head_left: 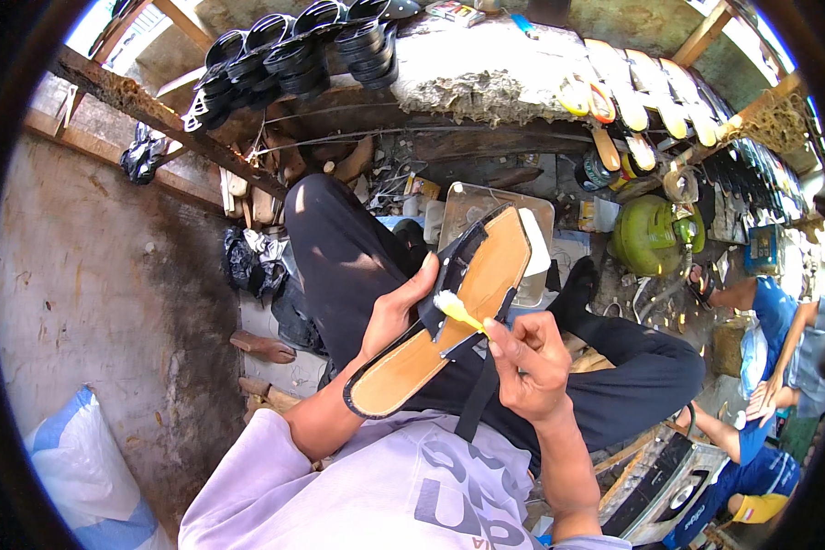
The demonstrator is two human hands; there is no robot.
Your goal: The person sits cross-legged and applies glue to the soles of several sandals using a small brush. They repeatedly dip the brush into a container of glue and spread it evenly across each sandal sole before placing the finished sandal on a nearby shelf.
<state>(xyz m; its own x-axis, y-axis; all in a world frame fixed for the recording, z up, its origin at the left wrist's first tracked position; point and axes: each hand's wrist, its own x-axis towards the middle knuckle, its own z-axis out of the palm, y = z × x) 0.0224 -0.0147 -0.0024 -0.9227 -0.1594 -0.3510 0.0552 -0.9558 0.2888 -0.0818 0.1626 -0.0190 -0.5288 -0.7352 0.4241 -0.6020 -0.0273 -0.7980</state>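
My left hand (396, 316) is closed round the edge of a sandal (498, 255) with a tan insole and a black rim, tilted above my lap. Black strap pieces stand up from both sides of its middle, and one strap end (477, 401) hangs down toward my shirt. Between the pinched thumb and fingers of my right hand (528, 363) is a small brush (461, 313) with a yellow handle and white bristles. Its bristle end lies over the middle of the sandal, near the left strap piece. Whether the bristles touch the strap, I cannot tell.
Beyond my knees stands a clear plastic tub (500, 197). A green gas cylinder (649, 236) is farther right. Stacked black sandals (289, 57) and tan soles (655, 87) line the far ledge. A wooden shoe last (262, 346) lies left. Another person's hand (763, 400) shows at right.
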